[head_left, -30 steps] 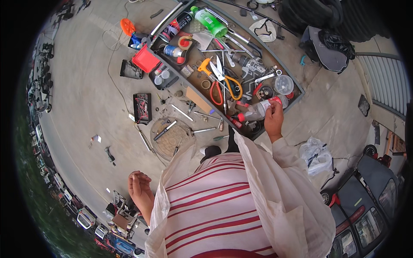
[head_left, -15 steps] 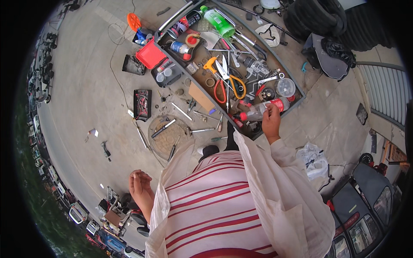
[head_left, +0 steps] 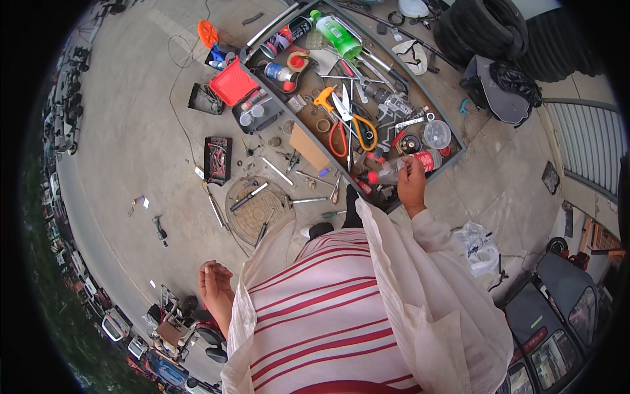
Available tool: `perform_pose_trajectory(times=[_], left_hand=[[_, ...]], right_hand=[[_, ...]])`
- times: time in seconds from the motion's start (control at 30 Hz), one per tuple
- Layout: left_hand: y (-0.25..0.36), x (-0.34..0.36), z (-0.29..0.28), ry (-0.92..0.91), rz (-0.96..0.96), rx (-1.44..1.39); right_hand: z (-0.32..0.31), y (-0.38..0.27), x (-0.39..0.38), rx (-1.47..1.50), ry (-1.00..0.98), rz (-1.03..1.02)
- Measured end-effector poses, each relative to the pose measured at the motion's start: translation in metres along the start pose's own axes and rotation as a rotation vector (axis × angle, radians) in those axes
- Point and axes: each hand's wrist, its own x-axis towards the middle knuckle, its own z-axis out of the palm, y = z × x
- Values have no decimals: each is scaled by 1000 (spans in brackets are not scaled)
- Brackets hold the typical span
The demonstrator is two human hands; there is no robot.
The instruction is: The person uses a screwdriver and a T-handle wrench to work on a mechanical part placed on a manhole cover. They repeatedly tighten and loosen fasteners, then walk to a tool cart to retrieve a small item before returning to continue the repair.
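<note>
Over the tray (head_left: 426,97), right hand (head_left: 413,188) pinches a clear, red-capped bottle (head_left: 392,172); left hand (head_left: 215,284) curls loosely.

Black tyres (head_left: 481,34) upper right, ribbed grey panel (head_left: 586,141) below them, whitish plastic bag (head_left: 481,251) on concrete floor (head_left: 131,144), dark vehicle (head_left: 558,351) lower right, greenery (head_left: 56,299) far left.

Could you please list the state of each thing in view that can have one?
Right hand: at the clear bottle, partly covering it; grip unclear
Left hand: loosely curled, nothing visible in it
Clear bottle: red cap on, lying on its side
Green bottle: capped, lying down
Scissors: blades slightly apart
Red-lidded case: lid open
Black box: open, wires inside
Large tray: open-topped, crowded with tools
</note>
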Motion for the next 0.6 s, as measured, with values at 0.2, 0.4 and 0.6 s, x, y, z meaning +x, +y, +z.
perform_pose_trajectory(times=[0.2,0.4,0.6], left_hand=[[-1,0,1,-10,-22,-3],[-6,4,-8,-52,-3,9],[-12,1,-21,-62,-2,10]], right_hand=[[-5,3,-12,-28,6,-19],[-5,15,-27,-20,113,63],[-20,55,-49,-27,328,220]])
